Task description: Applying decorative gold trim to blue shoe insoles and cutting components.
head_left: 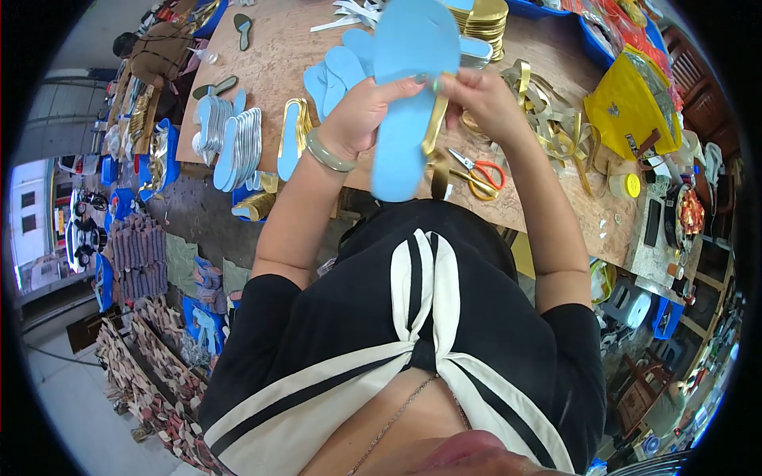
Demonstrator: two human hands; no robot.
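Head view — left hand (361,113) grips blue sole (401,151), long axis outward, broad end far; right hand (482,98) pinches strap (435,127).

Counter (278,71) top is light brown wood-grain, evenly lit. Dark grey floor (194,226) past its near left corner. Well off the left edge: bright daylit opening, parked vehicles (81,232) and a pale building (40,184) with windows outside. Brown wooden chairs (700,89) beyond the far right corner; pale grey stool (627,301) near the near right corner.
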